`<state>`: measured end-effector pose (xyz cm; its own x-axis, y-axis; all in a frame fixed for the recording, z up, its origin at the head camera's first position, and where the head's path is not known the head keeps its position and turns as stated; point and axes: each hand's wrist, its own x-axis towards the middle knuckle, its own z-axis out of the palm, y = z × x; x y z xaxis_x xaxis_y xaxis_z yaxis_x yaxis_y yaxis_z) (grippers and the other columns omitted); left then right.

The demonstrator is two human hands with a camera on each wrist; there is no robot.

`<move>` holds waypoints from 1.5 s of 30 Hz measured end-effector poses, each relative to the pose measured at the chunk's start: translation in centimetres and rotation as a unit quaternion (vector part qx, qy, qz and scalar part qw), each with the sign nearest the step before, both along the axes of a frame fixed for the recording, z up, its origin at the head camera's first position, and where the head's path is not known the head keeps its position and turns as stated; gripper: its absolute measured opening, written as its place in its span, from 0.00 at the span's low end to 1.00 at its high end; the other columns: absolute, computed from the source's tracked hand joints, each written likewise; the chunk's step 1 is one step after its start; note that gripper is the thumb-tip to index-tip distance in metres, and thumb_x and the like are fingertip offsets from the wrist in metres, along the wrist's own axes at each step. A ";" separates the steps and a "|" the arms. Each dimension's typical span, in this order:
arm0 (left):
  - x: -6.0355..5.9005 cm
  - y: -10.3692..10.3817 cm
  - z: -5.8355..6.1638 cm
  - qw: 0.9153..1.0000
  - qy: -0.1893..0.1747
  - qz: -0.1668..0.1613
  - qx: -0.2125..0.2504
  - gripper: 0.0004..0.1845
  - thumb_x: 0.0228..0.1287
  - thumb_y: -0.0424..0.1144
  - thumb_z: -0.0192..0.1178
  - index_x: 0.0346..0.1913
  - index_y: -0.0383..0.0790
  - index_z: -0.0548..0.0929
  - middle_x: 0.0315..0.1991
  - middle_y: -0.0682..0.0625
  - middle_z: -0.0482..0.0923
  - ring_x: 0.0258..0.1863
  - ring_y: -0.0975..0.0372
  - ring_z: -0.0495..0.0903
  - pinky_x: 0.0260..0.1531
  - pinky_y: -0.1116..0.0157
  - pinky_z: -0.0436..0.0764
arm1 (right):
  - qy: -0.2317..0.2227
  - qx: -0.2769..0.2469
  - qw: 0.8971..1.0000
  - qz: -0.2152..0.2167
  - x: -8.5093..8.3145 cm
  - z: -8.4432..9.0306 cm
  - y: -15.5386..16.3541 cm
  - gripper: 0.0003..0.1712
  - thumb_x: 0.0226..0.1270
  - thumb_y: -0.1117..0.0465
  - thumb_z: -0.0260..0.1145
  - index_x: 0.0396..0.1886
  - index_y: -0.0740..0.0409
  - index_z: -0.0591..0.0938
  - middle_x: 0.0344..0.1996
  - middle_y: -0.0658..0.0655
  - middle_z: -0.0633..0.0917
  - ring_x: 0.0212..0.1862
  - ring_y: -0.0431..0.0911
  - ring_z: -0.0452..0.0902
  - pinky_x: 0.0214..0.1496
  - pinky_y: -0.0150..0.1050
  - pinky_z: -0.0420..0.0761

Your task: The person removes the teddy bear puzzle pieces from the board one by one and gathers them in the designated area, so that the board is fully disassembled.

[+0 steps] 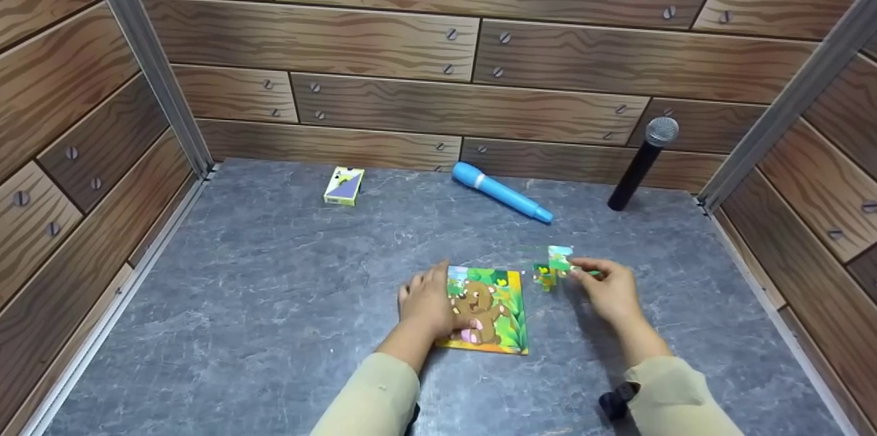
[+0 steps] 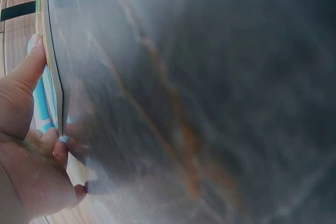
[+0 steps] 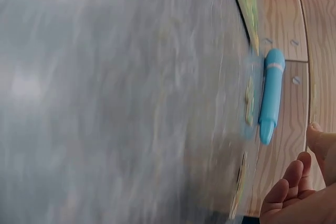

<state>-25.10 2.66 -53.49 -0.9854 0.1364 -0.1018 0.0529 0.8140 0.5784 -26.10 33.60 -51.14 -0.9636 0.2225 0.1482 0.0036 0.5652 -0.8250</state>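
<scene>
A square jigsaw puzzle [image 1: 483,312] with a brown bear on green leaves and an orange border lies in front of me. My left hand [image 1: 426,302] grips its left side, thumb across the picture; in the left wrist view the thumb [image 2: 31,61] is on top and the fingertips are at the edge. To the right of the puzzle, my right hand [image 1: 612,288] pinches a small puzzle piece [image 1: 559,258] between thumb and forefinger. Another puzzle piece [image 1: 543,278], green with yellow, is just below it. Low in the right wrist view, a flat piece [image 3: 239,187] lies near the right hand.
Behind the puzzle lies a blue stick-shaped thing [image 1: 503,195] with a thick rounded end and a white ring. A black microphone [image 1: 636,175] with a silver head is at the back right. The yellow and purple card box [image 1: 344,186] is at the back left. Wood-patterned walls [image 1: 384,45] enclose the grey table.
</scene>
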 end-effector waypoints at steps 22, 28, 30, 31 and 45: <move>0.2 -0.2 0.0 1.000 0.014 -0.002 -0.002 0.65 0.45 0.63 0.83 0.83 0.43 0.62 0.78 0.44 0.67 0.77 0.45 0.63 0.76 0.39 0.55 | -0.010 0.045 0.998 -0.036 1.2 0.5 6.9 0.16 0.72 0.68 0.72 0.55 0.73 0.87 0.49 0.71 0.89 0.33 0.26 0.76 0.33 0.24 0.79; 0.4 -0.2 0.4 1.000 0.019 -0.002 -0.001 0.64 0.46 0.62 0.83 0.83 0.43 0.62 0.78 0.44 0.68 0.76 0.46 0.64 0.75 0.39 0.57 | -0.014 0.048 0.998 -0.050 1.1 0.3 8.2 0.16 0.72 0.69 0.72 0.55 0.73 0.87 0.49 0.70 0.89 0.34 0.25 0.75 0.34 0.23 0.78; 0.4 -0.2 0.4 1.000 0.015 -0.003 -0.005 0.64 0.46 0.63 0.83 0.83 0.43 0.62 0.78 0.44 0.67 0.76 0.46 0.64 0.75 0.39 0.57 | -0.018 0.044 0.997 -0.054 1.1 0.2 8.6 0.16 0.72 0.69 0.71 0.56 0.74 0.86 0.48 0.69 0.90 0.33 0.26 0.76 0.34 0.23 0.79; 0.4 -0.2 0.3 1.000 0.014 -0.003 -0.004 0.64 0.46 0.63 0.83 0.83 0.43 0.61 0.78 0.44 0.67 0.77 0.45 0.64 0.75 0.39 0.56 | -0.021 0.041 0.997 -0.056 1.1 0.1 8.8 0.16 0.72 0.69 0.71 0.56 0.74 0.86 0.48 0.69 0.90 0.33 0.26 0.76 0.34 0.23 0.79; 0.1 -0.1 0.1 1.000 0.003 -0.002 -0.008 0.65 0.45 0.63 0.83 0.84 0.45 0.61 0.79 0.46 0.66 0.77 0.46 0.63 0.76 0.40 0.55 | -0.072 0.052 0.994 -0.067 1.0 -1.3 10.8 0.17 0.74 0.67 0.70 0.57 0.73 0.86 0.47 0.67 0.90 0.35 0.29 0.75 0.35 0.24 0.77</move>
